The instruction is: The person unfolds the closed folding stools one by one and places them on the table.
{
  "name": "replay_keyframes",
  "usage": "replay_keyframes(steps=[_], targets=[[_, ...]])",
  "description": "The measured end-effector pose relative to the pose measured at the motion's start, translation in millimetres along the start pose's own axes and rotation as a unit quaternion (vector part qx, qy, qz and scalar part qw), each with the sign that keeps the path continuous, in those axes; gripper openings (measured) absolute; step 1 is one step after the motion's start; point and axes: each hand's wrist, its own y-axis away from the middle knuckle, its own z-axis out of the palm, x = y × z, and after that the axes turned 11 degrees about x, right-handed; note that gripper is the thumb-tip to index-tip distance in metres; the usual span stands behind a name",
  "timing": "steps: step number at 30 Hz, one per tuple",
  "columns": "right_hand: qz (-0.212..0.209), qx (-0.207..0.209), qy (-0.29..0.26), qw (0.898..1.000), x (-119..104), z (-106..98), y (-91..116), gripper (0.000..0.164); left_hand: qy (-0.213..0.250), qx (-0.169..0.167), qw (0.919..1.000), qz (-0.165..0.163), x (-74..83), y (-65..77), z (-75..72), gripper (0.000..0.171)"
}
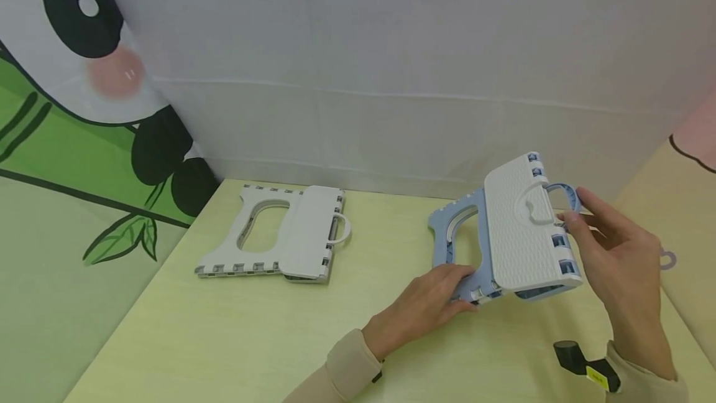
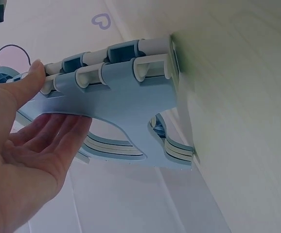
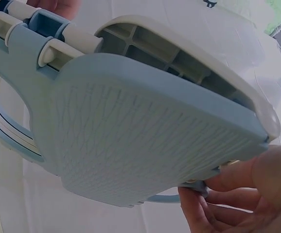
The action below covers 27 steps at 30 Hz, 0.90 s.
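"What does the head view show?"
"A person's left hand [image 1: 427, 297] grips a tilted blue-and-white folding stool [image 1: 528, 235], toward the right of the pale table [image 1: 224, 328]; the right hand [image 1: 629, 254] pinches its handle [image 1: 572, 196]. A white folding stool [image 1: 307, 235] lies flat at left."
"Left wrist?"
"Thumb [image 2: 24, 90] on the edge, fingers [image 2: 58, 138] beside the frame's opening."
"Right wrist?"
"Fingertips at the handle; ribbing [image 3: 167, 65] shows between white panel [image 3: 271, 125] and blue panel [image 3: 135, 131]."
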Motion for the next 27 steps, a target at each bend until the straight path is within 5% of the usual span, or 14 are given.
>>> replay_keyframes(steps=[15, 27], targets=[[-0.006, 0.000, 0.044, 0.999, -6, 0, 1, 0.045, -0.004, -0.002, 1.0000, 0.000, 4.8, -2.6, 0.1, 0.057], [-0.019, -0.025, 0.012, 0.999, -11, 0, -3, 0.046, 0.021, 0.001, 0.9998, -0.001, 3.5, -3.6, 0.3, 0.057]])
